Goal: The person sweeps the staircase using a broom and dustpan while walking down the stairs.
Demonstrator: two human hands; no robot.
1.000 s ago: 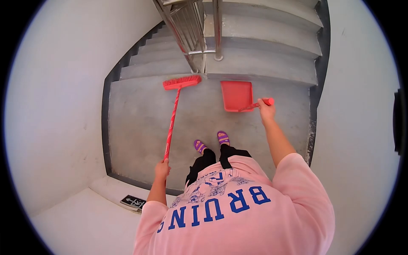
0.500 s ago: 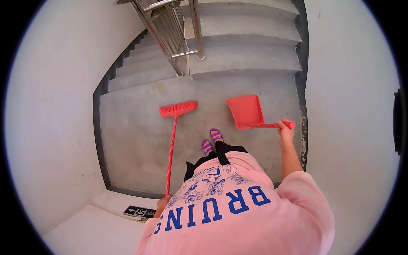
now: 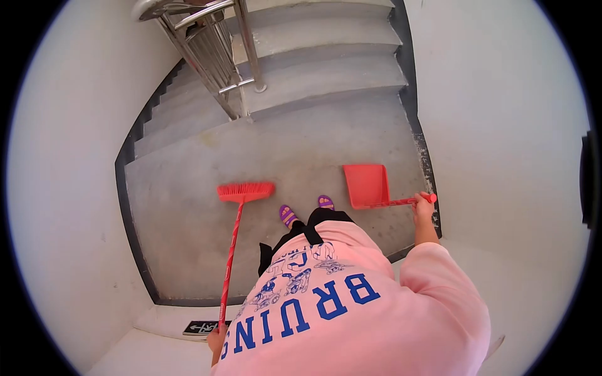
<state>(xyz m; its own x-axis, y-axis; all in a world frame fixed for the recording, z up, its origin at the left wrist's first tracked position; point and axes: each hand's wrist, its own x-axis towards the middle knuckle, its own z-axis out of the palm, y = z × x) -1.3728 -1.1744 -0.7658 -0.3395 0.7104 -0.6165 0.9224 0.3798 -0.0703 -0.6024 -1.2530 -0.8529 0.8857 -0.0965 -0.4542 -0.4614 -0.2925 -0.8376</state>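
Note:
My left hand (image 3: pixel 217 338) grips the lower end of a long red broom handle at the bottom left. The broom (image 3: pixel 232 244) reaches forward from it, with its red bristle head over the grey landing, left of my feet. Near the right wall, my right hand (image 3: pixel 424 210) is closed around the handle of a red dustpan (image 3: pixel 367 185). The dustpan's wide pan faces up, to the right of my feet; whether it touches the floor I cannot tell. I see nothing in the pan.
Concrete stairs (image 3: pixel 320 66) rise ahead, and another flight (image 3: pixel 182 116) runs down on the left. A metal railing (image 3: pixel 213 69) stands between them. White walls close in both sides. A black exit sign (image 3: pixel 202 328) is low on the wall behind the left hand.
The view has turned and shifted, so stairs and railing sit further left. Broom and dustpan appear lower in view, still held. My feet have stepped and stand further apart.

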